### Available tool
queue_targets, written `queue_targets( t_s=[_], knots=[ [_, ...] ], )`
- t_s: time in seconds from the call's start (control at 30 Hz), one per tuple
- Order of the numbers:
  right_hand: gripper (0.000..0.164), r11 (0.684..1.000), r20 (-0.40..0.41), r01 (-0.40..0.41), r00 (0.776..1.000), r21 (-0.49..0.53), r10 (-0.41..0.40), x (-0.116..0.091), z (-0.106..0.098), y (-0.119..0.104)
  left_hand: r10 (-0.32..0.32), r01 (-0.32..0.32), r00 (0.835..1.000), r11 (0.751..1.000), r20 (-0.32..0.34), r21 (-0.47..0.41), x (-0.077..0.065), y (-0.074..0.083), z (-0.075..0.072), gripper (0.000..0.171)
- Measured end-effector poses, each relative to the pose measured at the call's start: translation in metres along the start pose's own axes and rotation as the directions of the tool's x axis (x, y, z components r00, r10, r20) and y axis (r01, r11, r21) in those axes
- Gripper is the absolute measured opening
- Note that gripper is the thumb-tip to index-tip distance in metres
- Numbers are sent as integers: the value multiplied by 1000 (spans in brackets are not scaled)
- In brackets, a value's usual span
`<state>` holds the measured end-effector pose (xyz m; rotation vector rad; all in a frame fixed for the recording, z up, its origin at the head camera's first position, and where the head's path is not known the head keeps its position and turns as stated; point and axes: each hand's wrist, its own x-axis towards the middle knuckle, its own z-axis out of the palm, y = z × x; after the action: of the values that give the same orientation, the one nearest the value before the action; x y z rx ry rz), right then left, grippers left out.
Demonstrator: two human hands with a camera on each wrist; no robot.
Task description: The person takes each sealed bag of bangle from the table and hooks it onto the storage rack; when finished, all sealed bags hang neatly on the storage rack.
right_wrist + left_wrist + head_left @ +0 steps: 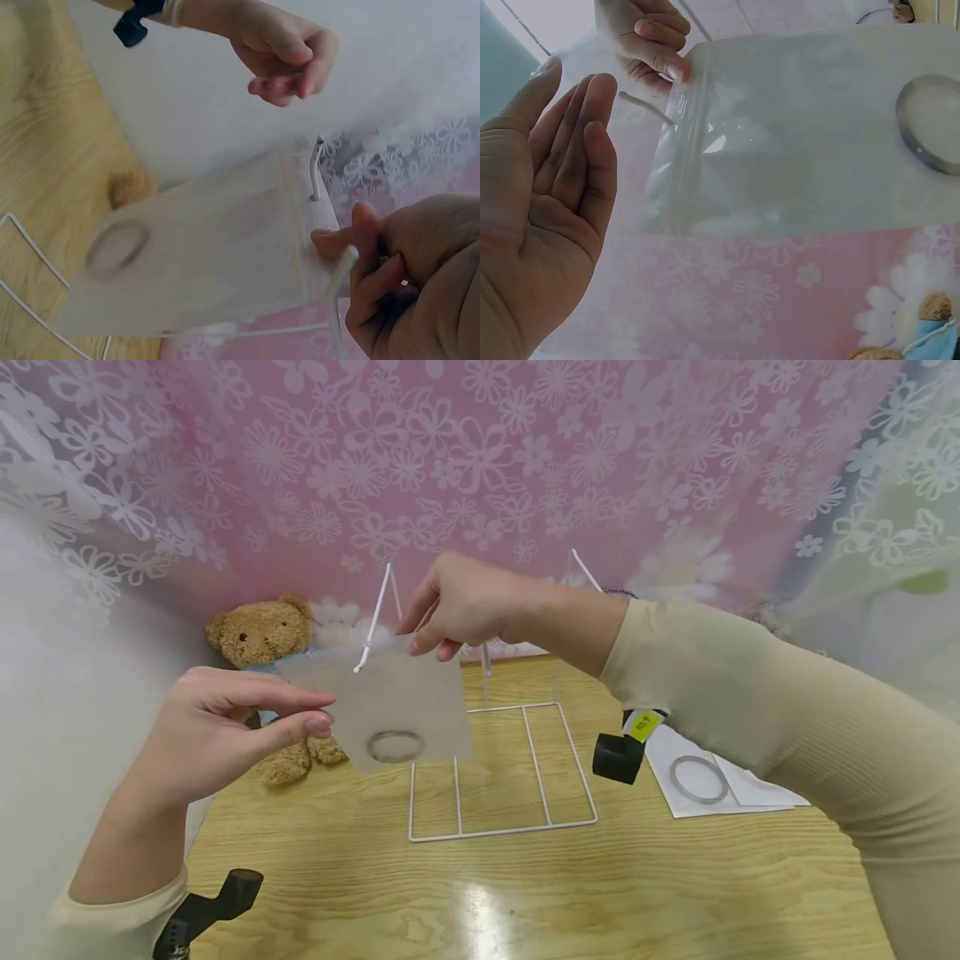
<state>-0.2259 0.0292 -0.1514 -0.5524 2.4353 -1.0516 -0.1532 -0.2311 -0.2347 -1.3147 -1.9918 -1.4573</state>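
Observation:
A translucent zip bag point(427, 693) hangs at the end of a white wire hook point(377, 614), which passes through its top strip. Low inside the bag lies a round grey bangle point(911, 142). My right hand point(472, 606) pinches the bag's top corner between thumb and fingers, beside the hook. My left hand point(225, 718) is held up by the bag's other side, its fingertips close to the edge in the head view. Seen from the left wrist, that hand's palm is turned up, fingers loosely bent and apart from the bag, holding nothing.
The hook belongs to a white wire rack with its base point(504, 834) on the wooden table point(360, 893). A teddy bear point(258, 635) sits behind at the left. White packets point(678, 806) with another ring lie at the right, partly under my right sleeve. A flowered curtain point(480, 460) hangs behind.

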Motion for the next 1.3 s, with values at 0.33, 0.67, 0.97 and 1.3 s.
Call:
queue_targets(
  t_s=[0.33, 0.67, 0.97, 1.3],
  knots=[
    [25, 999, -40, -32, 999, 3, 32, 25, -12, 9, -22, 22, 999, 1000, 24, -19, -12, -14, 8, 22],
    [28, 996, -97, -52, 994, 66, 58, 42, -18, 12, -191, 184, 978, 980, 87, 78, -29, -30, 27, 31],
    [25, 980, -179, -139, 970, 142, 163, 60, -20, 11, -384, 356, 919, 907, 91, 224, -57, -51, 43, 35],
    [27, 971, -214, -162, 957, 173, 198, 69, -21, 7, -573, 527, 809, 805, 128, 273, -100, -95, 67, 46]
  ],
)
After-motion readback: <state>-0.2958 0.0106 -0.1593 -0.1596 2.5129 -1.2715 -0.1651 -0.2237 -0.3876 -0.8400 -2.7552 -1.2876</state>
